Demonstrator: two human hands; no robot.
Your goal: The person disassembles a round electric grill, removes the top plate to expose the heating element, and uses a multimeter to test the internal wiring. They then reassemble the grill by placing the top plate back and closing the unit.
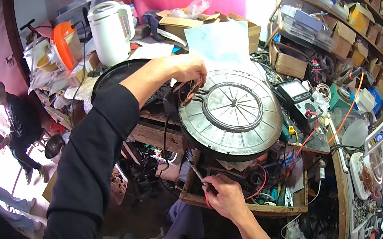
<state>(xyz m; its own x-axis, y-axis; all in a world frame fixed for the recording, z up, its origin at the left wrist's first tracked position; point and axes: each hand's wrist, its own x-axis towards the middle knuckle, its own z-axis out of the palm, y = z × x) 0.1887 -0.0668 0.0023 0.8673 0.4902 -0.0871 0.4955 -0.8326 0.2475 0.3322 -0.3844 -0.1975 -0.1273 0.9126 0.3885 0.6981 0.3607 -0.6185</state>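
A round metal pan (268, 118) with radial ribs and a ring-shaped tube on its face lies on the bench in front of me, like the heating plate of an electric griddle. At its left edge my left hand (189, 70) has its fingers closed by a bundle of brownish wires (187, 93). My right hand (225, 195) is lower and nearer, above an open wooden drawer. It grips a slim hand tool (197, 171) with a grey metal end and red on its handle; the exact kind is unclear. A dark round pan (106, 79) sits partly behind my left arm.
A multimeter (298, 97) with red leads stands right of the pan. The drawer (257, 209) holds several tools and wires. A white jug-shaped appliance (108, 33) and cardboard boxes (179, 28) stand behind. Shelves (339, 35) fill the back right. A person (21, 125) is at the far left.
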